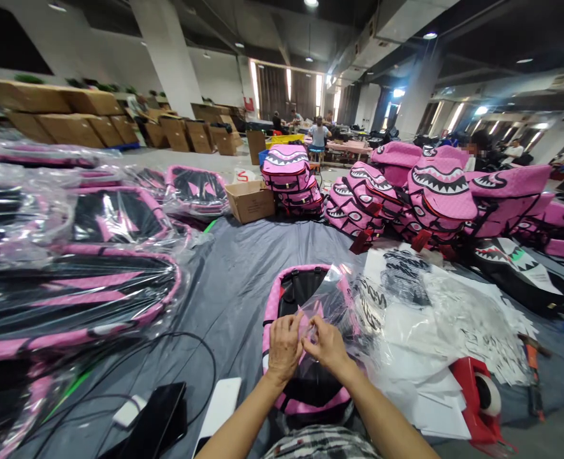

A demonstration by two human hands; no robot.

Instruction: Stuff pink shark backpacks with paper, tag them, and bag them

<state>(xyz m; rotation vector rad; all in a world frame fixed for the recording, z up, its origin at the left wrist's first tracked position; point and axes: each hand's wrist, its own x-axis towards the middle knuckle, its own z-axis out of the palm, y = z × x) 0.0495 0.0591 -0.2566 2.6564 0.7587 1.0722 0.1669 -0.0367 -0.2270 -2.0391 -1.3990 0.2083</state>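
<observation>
In front of me a pink and black backpack (273, 299) lies with its black strap side up on the grey cloth. Above it, my left hand (284, 347) and my right hand (328, 347) meet at the edge of a clear plastic bag (341, 296). The fingers of both hands pinch this thin film close together. The bag spreads to the right, over part of the backpack and toward a heap of printed clear bags (406, 299).
Bagged backpacks (119, 217) are piled at left. Pink shark-mouth backpacks (439, 185) stand at the back right, near an open carton (250, 201). A red tape dispenser (480, 398), a hammer (534, 376), a white phone (220, 408) and a black cable (212, 357) lie around me.
</observation>
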